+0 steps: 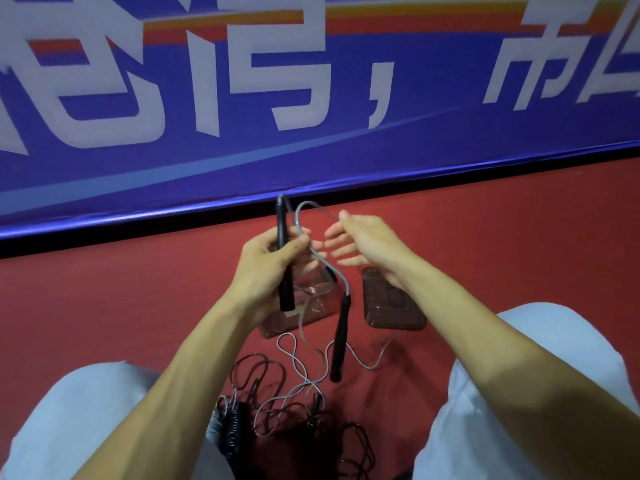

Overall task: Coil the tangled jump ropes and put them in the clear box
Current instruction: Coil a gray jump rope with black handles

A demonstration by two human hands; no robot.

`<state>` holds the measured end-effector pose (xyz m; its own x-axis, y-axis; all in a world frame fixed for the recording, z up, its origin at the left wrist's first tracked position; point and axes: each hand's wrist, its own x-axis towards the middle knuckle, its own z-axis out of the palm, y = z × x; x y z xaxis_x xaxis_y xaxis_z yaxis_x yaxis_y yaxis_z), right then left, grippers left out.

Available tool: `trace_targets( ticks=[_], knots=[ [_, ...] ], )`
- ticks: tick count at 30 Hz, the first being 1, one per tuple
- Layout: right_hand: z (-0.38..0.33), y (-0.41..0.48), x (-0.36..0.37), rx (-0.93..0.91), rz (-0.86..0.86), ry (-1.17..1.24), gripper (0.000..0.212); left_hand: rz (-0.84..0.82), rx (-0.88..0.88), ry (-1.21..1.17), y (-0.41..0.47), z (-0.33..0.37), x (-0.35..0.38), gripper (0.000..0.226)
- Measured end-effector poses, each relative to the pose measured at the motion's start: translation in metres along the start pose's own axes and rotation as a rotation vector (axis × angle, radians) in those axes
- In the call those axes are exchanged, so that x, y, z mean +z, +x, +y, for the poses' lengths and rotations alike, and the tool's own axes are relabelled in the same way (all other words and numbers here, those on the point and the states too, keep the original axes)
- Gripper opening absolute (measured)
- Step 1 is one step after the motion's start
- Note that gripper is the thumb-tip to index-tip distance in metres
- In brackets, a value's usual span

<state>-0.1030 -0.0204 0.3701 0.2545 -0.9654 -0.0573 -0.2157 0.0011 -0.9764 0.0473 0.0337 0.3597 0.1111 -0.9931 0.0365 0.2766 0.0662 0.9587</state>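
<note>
My left hand (273, 261) grips a black jump-rope handle (284, 258) upright, thumb pressing the grey rope (304, 220) that loops up above it. The rope curves down to a second black handle (339, 341) that dangles free. My right hand (360, 240) is beside the loop with fingers spread, holding nothing. The clear box (304, 313) stands on the red floor below my left hand, partly hidden by it. More tangled rope, grey and black (298, 400), lies on the floor between my knees.
The box's clear lid (391, 303) lies flat to the right of the box. A blue banner wall (311, 133) with a black base strip runs across behind. My knees in light trousers (540, 375) flank the rope pile.
</note>
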Motion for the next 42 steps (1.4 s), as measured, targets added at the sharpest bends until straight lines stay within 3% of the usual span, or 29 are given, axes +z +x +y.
trace_targets(
  ticks=[4, 8, 10, 13, 16, 18, 22, 25, 27, 30, 32, 34, 35, 38, 41, 42],
  knots=[
    [0.008, -0.005, 0.004, -0.023, -0.326, -0.262, 0.035, 0.152, 0.057, -0.160, 0.006, 0.005, -0.012, 0.005],
    [0.013, -0.003, 0.013, -0.217, -0.311, -0.381, 0.010, 0.184, 0.075, -0.165, 0.009, 0.004, -0.021, 0.009],
    [0.013, -0.002, 0.014, -0.168, -0.285, -0.280, 0.010, 0.171, 0.087, -0.086, 0.010, 0.004, -0.021, 0.007],
    [0.008, -0.002, 0.006, -0.094, -0.171, -0.102, 0.009, 0.111, 0.108, 0.281, 0.015, -0.002, -0.028, 0.005],
    [0.000, -0.002, -0.005, -0.048, -0.051, 0.111, 0.010, -0.064, 0.145, 0.717, 0.015, -0.007, -0.034, 0.017],
    [-0.003, -0.002, -0.008, -0.021, -0.016, 0.253, 0.011, -0.177, 0.133, 0.853, 0.009, -0.007, -0.030, 0.019],
    [-0.003, -0.002, -0.009, 0.043, 0.030, 0.502, 0.011, -0.358, 0.065, 0.739, -0.003, -0.002, -0.018, 0.020],
    [-0.003, 0.001, -0.010, 0.057, 0.056, 0.558, 0.008, -0.446, -0.045, 0.556, -0.007, 0.000, -0.011, 0.022],
    [-0.003, 0.000, -0.007, 0.059, 0.028, 0.574, 0.006, -0.448, -0.021, 0.651, -0.006, 0.000, -0.009, 0.019],
    [-0.005, -0.002, -0.005, 0.041, 0.029, 0.446, 0.008, -0.348, 0.184, 1.070, 0.003, -0.004, -0.015, 0.014],
    [-0.001, -0.002, -0.007, -0.022, 0.157, 0.091, 0.015, -0.240, 0.233, 1.195, 0.007, -0.006, -0.022, 0.018],
    [0.007, 0.000, -0.008, -0.202, 0.361, -0.301, 0.026, -0.161, 0.275, 1.344, 0.007, -0.006, -0.025, 0.021],
    [0.010, 0.002, -0.007, -0.303, 0.408, -0.383, 0.025, -0.142, 0.305, 1.434, 0.005, -0.005, -0.026, 0.021],
    [0.008, 0.005, 0.001, -0.368, 0.272, -0.333, 0.024, -0.103, 0.420, 1.615, 0.000, -0.005, -0.023, 0.019],
    [0.007, 0.006, 0.005, -0.136, -0.019, -0.394, 0.062, -0.049, 0.485, 1.641, 0.000, -0.005, -0.022, 0.021],
    [0.007, 0.006, 0.003, -0.043, -0.104, -0.361, 0.064, -0.036, 0.483, 1.653, 0.001, -0.005, -0.023, 0.022]
  ],
)
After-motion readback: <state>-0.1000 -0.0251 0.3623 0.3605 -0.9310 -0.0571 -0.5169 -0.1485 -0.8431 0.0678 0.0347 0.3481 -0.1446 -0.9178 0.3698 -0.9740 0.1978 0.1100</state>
